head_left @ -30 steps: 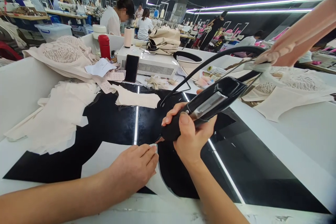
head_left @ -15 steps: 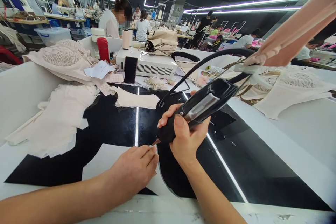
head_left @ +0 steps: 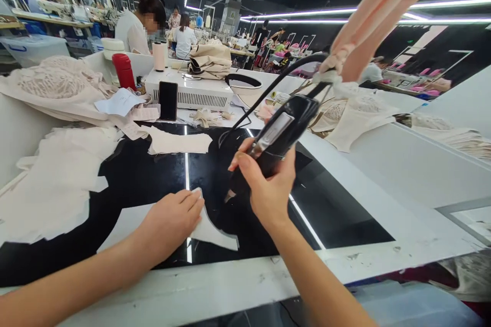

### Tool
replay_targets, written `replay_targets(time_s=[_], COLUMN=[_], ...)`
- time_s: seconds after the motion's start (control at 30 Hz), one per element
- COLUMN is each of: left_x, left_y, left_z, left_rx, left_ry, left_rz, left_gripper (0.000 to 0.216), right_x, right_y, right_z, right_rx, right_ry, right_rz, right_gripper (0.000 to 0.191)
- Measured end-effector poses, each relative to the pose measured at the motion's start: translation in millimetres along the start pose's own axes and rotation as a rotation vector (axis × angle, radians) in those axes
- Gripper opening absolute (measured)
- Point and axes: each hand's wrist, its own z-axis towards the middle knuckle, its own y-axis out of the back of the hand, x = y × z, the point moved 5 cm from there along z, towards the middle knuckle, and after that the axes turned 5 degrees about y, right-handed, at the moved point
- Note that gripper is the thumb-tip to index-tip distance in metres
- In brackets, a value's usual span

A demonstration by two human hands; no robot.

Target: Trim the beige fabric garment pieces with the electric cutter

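My right hand (head_left: pixel 270 184) is wrapped round a black corded handheld tool (head_left: pixel 293 115) with a metal plate on its side. A pink fabric strap (head_left: pixel 368 20) tied at its cable end runs upward. The small tip (head_left: pixel 229 195) points down and left above the black tabletop (head_left: pixel 153 179), apart from the cloth. My left hand (head_left: pixel 172 219) is closed on the upper corner of a white curved fabric piece (head_left: pixel 213 232), fingers together over its edge. The thumb is hidden. One narrow end of the piece lies flat on the right, and my forearm covers part of it.
Stacked pale fabric pieces (head_left: pixel 57 179) lie left, and a smaller stack (head_left: pixel 178 143) ahead. Behind stand a phone (head_left: pixel 168 101), a white vented box (head_left: pixel 192 94) and a red bottle (head_left: pixel 123 71). Lace garments (head_left: pixel 356 117) lie right. A co-worker (head_left: pixel 134 25) sits beyond.
The tool's tip has come away from the fabric at my left fingers. My left hand has moved left, and more of the fabric piece shows. The view has turned right.
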Motion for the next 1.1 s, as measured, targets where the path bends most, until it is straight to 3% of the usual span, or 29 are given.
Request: replay_targets(time_s=[0.2, 0.37, 0.5, 0.83, 1.1], left_x=[14.3, -7.8, -27.5, -34.4, -36.1], left_y=[7.0, 22.9, 25.3, 15.0, 19.3], left_z=[4.3, 6.2, 10.4, 9.3, 8.9], left_rx=[0.013, -0.125, -0.083, -0.013, -0.074], left_ry=[-0.005, -0.086, -0.152, -0.152, -0.187], left_rz=[0.048, -0.163, -0.341, -0.328, -0.344], left_gripper=[0.021, 0.027, 0.027, 0.013, 0.030], right_x=[13.8, 21.8, 26.6, 23.1, 23.5], right_y=[22.6, 26.1, 25.1, 24.8, 25.0], right_z=[-13.6, -29.1, -37.5, -46.5, -48.1], right_rx=[-0.047, -0.033, -0.028, -0.040, -0.045], right_ry=[0.035, 0.044, 0.029, 0.047, 0.016], right_rz=[0.084, 0.116, 0.130, 0.144, 0.174], right_gripper=[0.027, 0.029, 0.037, 0.038, 0.041])
